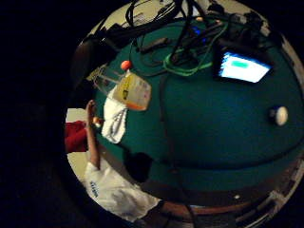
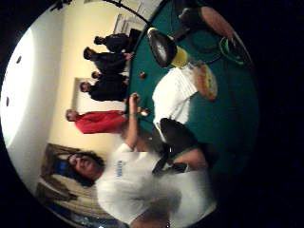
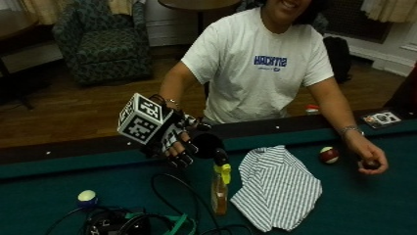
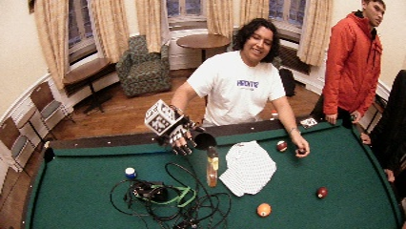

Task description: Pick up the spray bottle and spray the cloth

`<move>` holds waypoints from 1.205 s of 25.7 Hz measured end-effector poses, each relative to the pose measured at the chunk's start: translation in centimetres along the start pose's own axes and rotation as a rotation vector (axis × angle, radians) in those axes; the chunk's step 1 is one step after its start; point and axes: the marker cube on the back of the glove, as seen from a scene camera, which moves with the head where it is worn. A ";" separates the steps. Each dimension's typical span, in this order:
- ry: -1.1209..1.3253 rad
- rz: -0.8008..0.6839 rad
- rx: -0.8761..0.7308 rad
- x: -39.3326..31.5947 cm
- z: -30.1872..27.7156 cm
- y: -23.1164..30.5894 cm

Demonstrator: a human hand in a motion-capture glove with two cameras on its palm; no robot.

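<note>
Outside view: the gloved right hand (image 3: pixel 174 142) hangs left of centre above the green tabletop (image 3: pixel 58 176), fingers loosely extended downward and grasping nothing. The spray bottle (image 3: pixel 220 188) stands upright at lower centre, just below and right of that hand, apart from its fingertips. The striped cloth (image 3: pixel 277 188) lies flat immediately right of the bottle; the bare left hand (image 3: pixel 370 161), at the right edge, curls around a dark ball.
</note>
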 end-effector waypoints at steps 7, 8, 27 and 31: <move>-0.262 0.060 0.045 1.8 3.3 -2.9; -0.287 0.069 0.065 2.0 3.6 -3.4; -0.414 0.077 0.156 2.9 5.7 -6.2; -0.398 0.073 0.178 3.1 5.5 -5.6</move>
